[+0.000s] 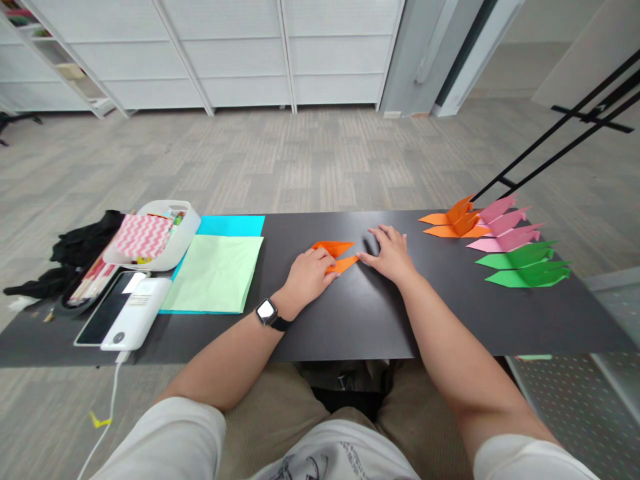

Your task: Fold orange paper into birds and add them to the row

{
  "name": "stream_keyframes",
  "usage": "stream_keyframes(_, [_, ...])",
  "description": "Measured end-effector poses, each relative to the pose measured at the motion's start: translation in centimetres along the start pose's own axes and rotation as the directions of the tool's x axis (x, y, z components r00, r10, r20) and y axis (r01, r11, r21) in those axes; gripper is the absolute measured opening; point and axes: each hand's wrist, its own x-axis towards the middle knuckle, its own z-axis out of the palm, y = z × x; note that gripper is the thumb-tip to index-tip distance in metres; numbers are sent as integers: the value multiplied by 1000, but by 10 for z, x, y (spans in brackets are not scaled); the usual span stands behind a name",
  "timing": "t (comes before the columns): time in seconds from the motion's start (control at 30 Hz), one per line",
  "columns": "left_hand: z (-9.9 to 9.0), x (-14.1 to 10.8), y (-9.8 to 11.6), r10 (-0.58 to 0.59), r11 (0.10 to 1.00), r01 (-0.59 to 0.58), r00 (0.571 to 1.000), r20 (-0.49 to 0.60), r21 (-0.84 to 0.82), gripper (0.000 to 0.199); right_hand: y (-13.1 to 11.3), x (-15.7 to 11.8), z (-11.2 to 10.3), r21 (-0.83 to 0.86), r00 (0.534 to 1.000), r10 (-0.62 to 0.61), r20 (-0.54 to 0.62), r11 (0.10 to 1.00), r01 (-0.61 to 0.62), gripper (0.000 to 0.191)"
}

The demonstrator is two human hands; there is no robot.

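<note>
A folded piece of orange origami paper point(344, 265) lies on the dark table, its two long points directed right with a gap between them. My left hand point(311, 275), with a watch on the wrist, is closed over the paper's left end and hides part of it. To the right, my right hand point(390, 252) is open, fingers spread over the tabletop. Its thumb is at the tip of the nearer orange point; whether it presses on it I cannot tell.
Folded paper cranes in orange point(457, 220), pink point(507, 233) and green point(525, 267) stand at the right. Left are light green paper sheets point(215, 273) over blue ones, a white power bank point(137, 313), a phone point(107, 310) and a white basket point(185, 233).
</note>
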Motion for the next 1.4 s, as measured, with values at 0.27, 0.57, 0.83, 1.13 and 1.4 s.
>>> stream_keyframes(0.27, [1,0,-2,4,1000,-4,1000,8,-13,19,17,6,-6,-22,990,125,-71,992,-127,65])
stream_keyframes(0.57, [1,0,0,4,1000,-4,1000,1,-4,18,-10,-5,2,-61,997,-7,81,998,12,76])
stream_keyframes(0.83, [-4,-5,-4,52,999,-52,999,-2,-13,15,-3,-2,-2,-72,996,64,67,996,-59,70])
stream_keyframes(1.13, [-6,-8,-6,-1,999,1,1000,-3,47,22,-2,1,-10,1,983,91,-159,996,-92,41])
stream_keyframes(1.4, [-3,-9,0,-19,999,21,999,-41,46,26,-38,-18,-13,-52,994,-68,-91,997,64,21])
